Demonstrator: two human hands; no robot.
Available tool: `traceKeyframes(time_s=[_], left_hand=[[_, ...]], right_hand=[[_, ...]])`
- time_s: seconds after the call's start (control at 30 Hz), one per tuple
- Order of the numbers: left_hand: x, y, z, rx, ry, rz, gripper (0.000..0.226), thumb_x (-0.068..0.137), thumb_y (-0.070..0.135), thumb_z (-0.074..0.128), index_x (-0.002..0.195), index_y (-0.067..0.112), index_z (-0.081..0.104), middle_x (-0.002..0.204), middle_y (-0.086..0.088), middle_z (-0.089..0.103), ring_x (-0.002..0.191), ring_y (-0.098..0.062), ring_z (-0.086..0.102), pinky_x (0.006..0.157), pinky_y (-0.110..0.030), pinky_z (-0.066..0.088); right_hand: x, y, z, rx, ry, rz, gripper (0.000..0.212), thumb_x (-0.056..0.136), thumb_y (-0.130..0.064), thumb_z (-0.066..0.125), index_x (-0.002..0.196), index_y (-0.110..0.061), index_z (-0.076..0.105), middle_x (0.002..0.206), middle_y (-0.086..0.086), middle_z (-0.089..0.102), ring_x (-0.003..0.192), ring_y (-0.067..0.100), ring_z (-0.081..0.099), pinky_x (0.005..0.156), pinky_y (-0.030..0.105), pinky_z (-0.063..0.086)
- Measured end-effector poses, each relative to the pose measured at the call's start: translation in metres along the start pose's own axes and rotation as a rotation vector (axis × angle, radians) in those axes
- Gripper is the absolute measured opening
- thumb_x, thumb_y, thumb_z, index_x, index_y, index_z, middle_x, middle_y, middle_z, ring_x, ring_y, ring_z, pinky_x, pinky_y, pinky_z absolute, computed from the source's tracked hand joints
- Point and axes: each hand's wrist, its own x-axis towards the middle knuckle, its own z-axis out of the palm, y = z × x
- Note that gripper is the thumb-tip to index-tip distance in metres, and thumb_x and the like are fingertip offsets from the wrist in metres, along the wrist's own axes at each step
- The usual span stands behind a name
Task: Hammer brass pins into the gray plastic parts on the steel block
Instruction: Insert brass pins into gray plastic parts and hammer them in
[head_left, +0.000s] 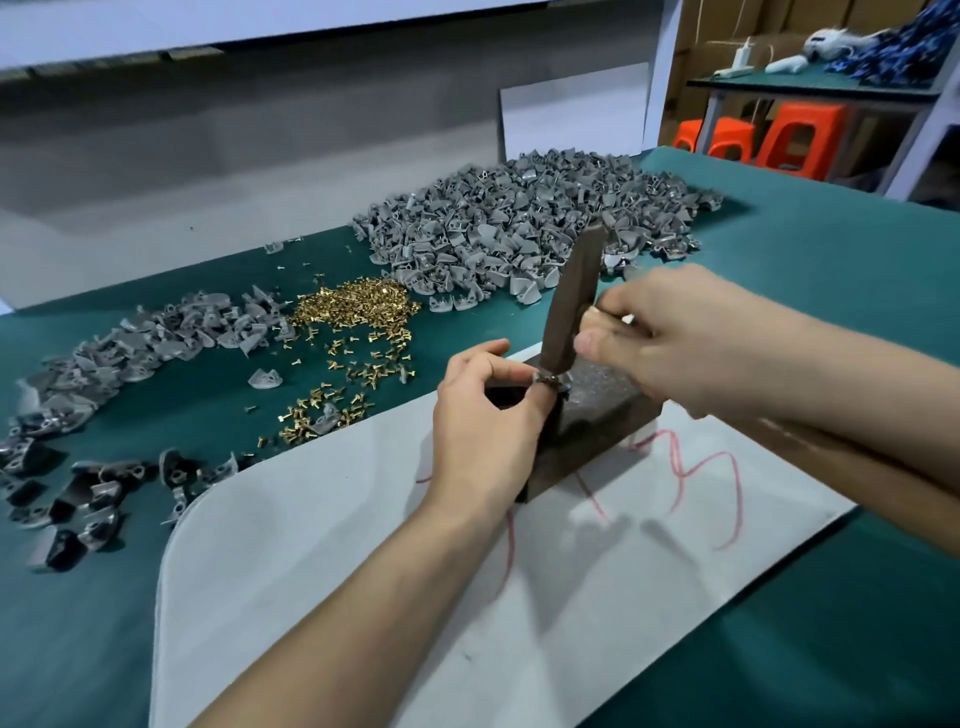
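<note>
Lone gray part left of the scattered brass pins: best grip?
Likely from above: pinch the lone gray part across its curved near rim and far edge. It lies low on the green mat with bare mat around it.

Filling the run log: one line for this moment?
left hand pinches gray part on steel block | right hand grips hammer | head at brass pin

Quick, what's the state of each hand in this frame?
Left hand: pinches a gray plastic part on the steel block.
Right hand: grips the hammer, its head down at that part.
</note>
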Motion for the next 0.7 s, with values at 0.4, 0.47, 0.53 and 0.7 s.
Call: traceKeyframes(time_s=[0.4, 0.47, 0.53, 0.7], left_hand=[[-0.003, -0.002, -0.001, -0.020, -0.010, 0.004, 0.022, 0.081, 0.002, 0.069, 0.068, 0.019, 0.064, 0.107, 0.007, 0.058, 0.096, 0.008, 0.053, 0.083, -0.002, 0.036], [-0.002, 0.000, 0.000, -0.036, -0.002, 0.005, 0.020, 0.081, 0.002, 0.069, 0.069, 0.017, 0.065, 0.108, 0.005, 0.058, 0.095, 0.007, 0.054, 0.083, -0.002, 0.036], [-0.001, 0.001, 0.000, -0.052, 0.006, 0.002, 0.022, 0.081, 0.001, 0.069, 0.069, 0.018, 0.064, 0.107, 0.006, 0.059, 0.095, 0.008, 0.054, 0.083, -0.001, 0.036], [-0.003, 0.001, 0.000, -0.043, -0.007, 0.020, 0.022, 0.080, 0.001, 0.070, 0.069, 0.019, 0.065, 0.104, 0.006, 0.058, 0.094, 0.005, 0.055, 0.084, -0.006, 0.040]], right_hand=[[-0.002, -0.010, 0.000, -0.093, -0.112, 0.006, 0.037, 0.099, -0.032, 0.040, 0.066, -0.016, 0.039, 0.066, -0.003, 0.041, 0.064, 0.021, 0.047, 0.055, 0.021, 0.036], [0.001, -0.012, -0.014, -0.086, -0.064, 0.002, 0.038, 0.099, -0.030, 0.040, 0.064, -0.014, 0.039, 0.063, -0.002, 0.040, 0.053, 0.010, 0.039, 0.048, 0.009, 0.037], [0.000, -0.012, -0.023, -0.063, 0.018, -0.019, 0.039, 0.098, -0.031, 0.041, 0.063, -0.015, 0.037, 0.061, 0.000, 0.042, 0.049, 0.009, 0.040, 0.046, 0.011, 0.038], [-0.007, -0.013, -0.005, -0.152, -0.115, 0.018, 0.038, 0.100, -0.031, 0.036, 0.064, -0.018, 0.033, 0.067, 0.000, 0.038, 0.068, 0.024, 0.046, 0.063, 0.027, 0.029]])
